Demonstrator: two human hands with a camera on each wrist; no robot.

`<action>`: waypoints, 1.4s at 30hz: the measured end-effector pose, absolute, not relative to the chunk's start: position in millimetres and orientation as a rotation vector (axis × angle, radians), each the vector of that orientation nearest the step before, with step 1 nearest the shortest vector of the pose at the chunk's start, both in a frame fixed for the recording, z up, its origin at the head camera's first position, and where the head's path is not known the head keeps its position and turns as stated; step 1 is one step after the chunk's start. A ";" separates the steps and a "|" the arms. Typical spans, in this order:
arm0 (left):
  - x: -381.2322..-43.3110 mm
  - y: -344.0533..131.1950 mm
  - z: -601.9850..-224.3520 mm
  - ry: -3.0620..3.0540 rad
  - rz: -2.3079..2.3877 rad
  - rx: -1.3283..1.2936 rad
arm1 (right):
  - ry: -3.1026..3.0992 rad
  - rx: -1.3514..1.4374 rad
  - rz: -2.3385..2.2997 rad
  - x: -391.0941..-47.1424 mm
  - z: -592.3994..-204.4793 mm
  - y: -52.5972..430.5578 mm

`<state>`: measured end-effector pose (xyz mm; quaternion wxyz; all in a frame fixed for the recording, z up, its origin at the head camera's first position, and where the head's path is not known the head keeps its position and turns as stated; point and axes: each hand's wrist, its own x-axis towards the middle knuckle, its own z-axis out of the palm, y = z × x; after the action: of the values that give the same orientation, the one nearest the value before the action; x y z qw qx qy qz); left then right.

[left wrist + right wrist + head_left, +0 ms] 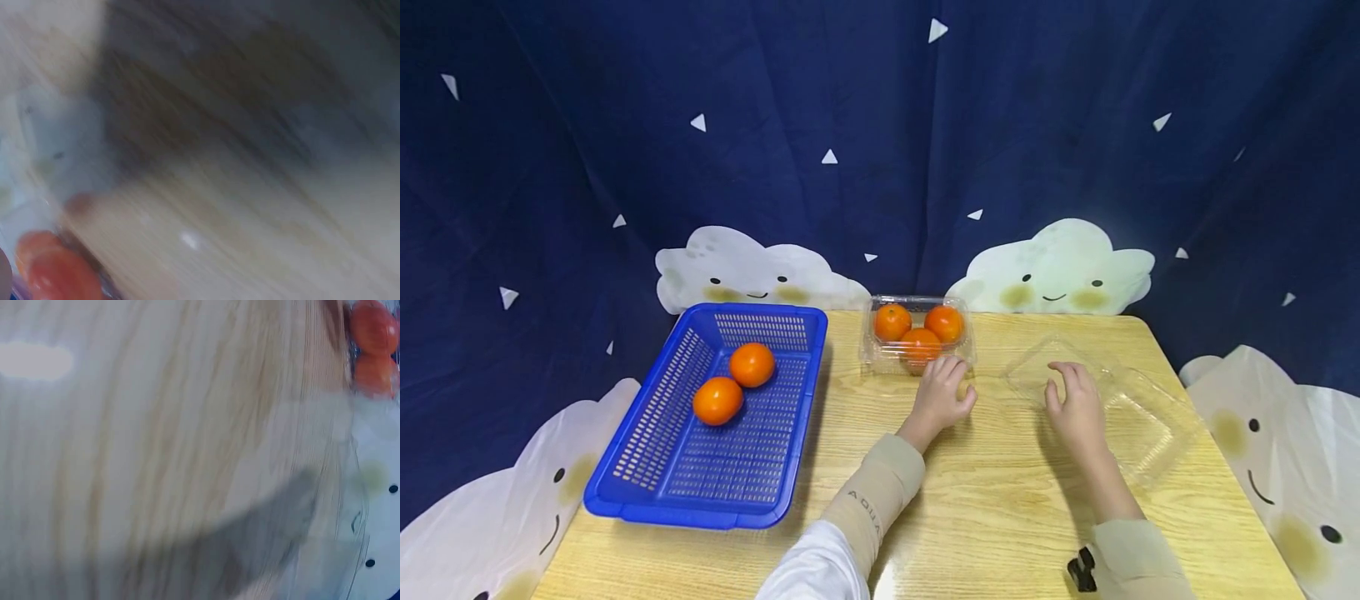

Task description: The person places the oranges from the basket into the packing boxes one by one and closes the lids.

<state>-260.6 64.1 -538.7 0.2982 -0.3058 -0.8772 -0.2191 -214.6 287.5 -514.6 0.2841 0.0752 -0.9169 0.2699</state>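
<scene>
A clear plastic clamshell box (865,354) at the back middle of the table holds three oranges (944,323). My left hand (940,396) is just in front of this box, fingers loosely bent and fingertips overlapping its front edge in the head view. To the right, an unfolded, see-through clamshell box (1142,425) lies on the table. Over its left part hovers my right hand (1078,412), thumb and fingers apart with nothing between them. The left wrist view is blurred, with oranges (62,275) at its lower left corner.
A blue plastic basket (593,492) stands on the left of the wooden table (970,517), two oranges (718,401) inside it. Behind the table hangs a dark blue curtain (880,100) with white clouds and triangles.
</scene>
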 end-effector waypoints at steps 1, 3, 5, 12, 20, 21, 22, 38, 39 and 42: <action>-258.3 67.6 -538.5 -2.344 -0.602 -0.823 | -2.442 0.191 0.718 -211.7 -514.3 290.6; -254.4 74.5 -538.3 -2.378 -0.638 -0.840 | -2.426 0.169 0.710 -206.1 -513.7 296.5; -250.5 81.1 -538.0 -2.417 -0.663 -0.846 | -2.423 0.143 0.704 -200.2 -512.4 302.0; -238.2 105.9 -534.9 -2.684 -0.745 -0.841 | -2.395 0.074 0.696 -184.1 -509.1 323.8; -226.2 132.2 -534.4 -2.890 -0.913 -0.782 | -2.317 -0.035 0.663 -171.5 -514.9 344.2; -224.4 135.6 -534.3 -2.902 -0.967 -0.769 | -2.315 -0.053 0.662 -170.1 -516.0 346.5; -222.5 138.8 -533.9 -2.913 -1.022 -0.753 | -2.316 -0.072 0.661 -168.6 -517.0 348.7; -199.3 185.3 -518.2 -2.987 -1.996 -0.095 | -2.362 -0.429 0.639 -150.7 -523.5 369.0; -198.0 187.2 -517.8 -2.990 -2.014 -0.074 | -2.369 -0.463 0.639 -150.0 -523.4 369.9; -195.2 192.9 -518.2 -2.996 -2.046 -0.028 | -2.404 -0.580 0.642 -148.2 -523.7 373.0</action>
<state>-195.2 192.9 -518.2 -0.2408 -0.0075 -0.8015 -0.5474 -148.2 373.0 -523.7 0.2892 -0.2172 -0.9007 0.2407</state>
